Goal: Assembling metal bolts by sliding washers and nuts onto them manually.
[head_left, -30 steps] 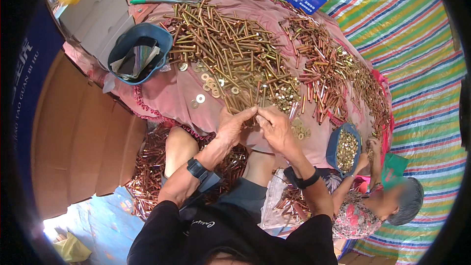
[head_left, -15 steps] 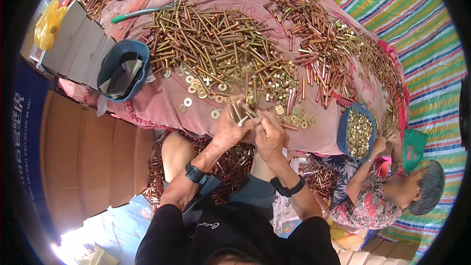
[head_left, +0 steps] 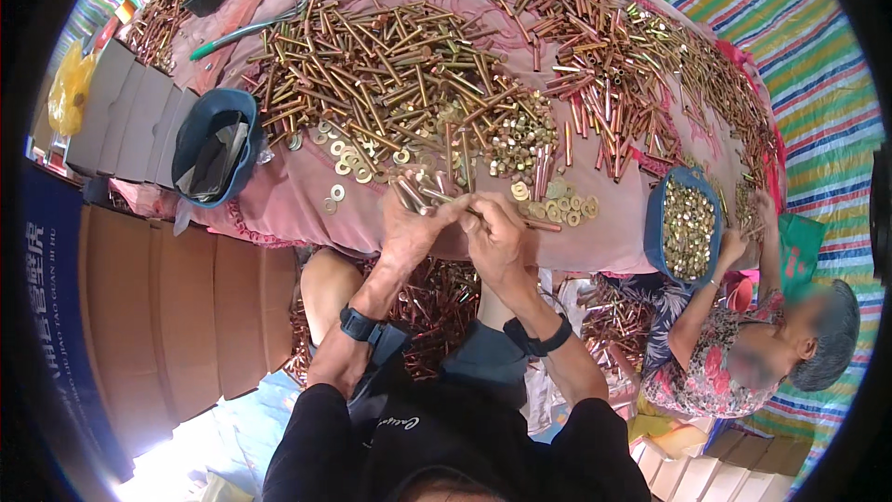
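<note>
My left hand [head_left: 407, 232] is wrapped round several metal bolts [head_left: 415, 197], whose ends stick up past its fingers. Close beside it, the fingertips of my right hand [head_left: 495, 240] are pinched at the end of one of these bolts, partly hidden by the fingers. Both hands are over the near edge of the pink cloth [head_left: 595, 246]. Just beyond them lie loose flat washers [head_left: 351, 164], a heap of brass-coloured nuts [head_left: 523, 139] and a large pile of long bolts [head_left: 372, 70]. More washers [head_left: 569, 208] lie right of my right hand.
Metal tubes [head_left: 609, 121] are heaped at the right. A blue basin [head_left: 184, 184] stands left; another blue basin [head_left: 656, 240] of nuts stands right, by a co-worker's hand [head_left: 733, 245]. Cardboard boxes [head_left: 181, 297] line the left side. More bolts [head_left: 437, 311] lie below the table edge.
The whole view has shifted slightly. My two hands have moved a little left over the cloth, with the bolts still in the left and the right fingertips still pinched beside them.
</note>
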Available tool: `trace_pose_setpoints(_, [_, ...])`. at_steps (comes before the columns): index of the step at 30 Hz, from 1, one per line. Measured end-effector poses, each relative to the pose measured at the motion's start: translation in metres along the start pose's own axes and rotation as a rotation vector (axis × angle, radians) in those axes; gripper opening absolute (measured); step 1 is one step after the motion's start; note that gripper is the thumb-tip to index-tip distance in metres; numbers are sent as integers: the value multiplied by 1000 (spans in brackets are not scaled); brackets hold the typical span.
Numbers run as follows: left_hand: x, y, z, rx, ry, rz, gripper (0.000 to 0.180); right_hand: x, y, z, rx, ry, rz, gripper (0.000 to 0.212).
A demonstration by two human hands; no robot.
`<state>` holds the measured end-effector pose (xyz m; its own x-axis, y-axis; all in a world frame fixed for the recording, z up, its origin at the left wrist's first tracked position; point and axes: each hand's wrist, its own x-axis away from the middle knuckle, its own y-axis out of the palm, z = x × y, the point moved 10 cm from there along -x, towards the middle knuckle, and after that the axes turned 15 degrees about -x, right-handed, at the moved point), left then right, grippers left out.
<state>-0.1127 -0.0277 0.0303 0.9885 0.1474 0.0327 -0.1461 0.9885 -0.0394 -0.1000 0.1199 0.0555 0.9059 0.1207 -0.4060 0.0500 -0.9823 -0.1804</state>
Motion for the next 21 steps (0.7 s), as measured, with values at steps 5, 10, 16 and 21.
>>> trace_pose_setpoints(5, [-1,2,-3,22,49,-61,29,3,0,-1,72,-135,-30,21])
trace_pose_setpoints(10, [5,8,-10,-106,77,-228,48,9,-2,3,9,-63,-12,24])
trace_pose_setpoints(16, [4,7,-9,58,57,-108,25,7,-3,-6,96,-42,9,19])
trace_pose_setpoints(21, [3,2,7,-30,85,-117,26,7,-5,-1,60,1,26,19])
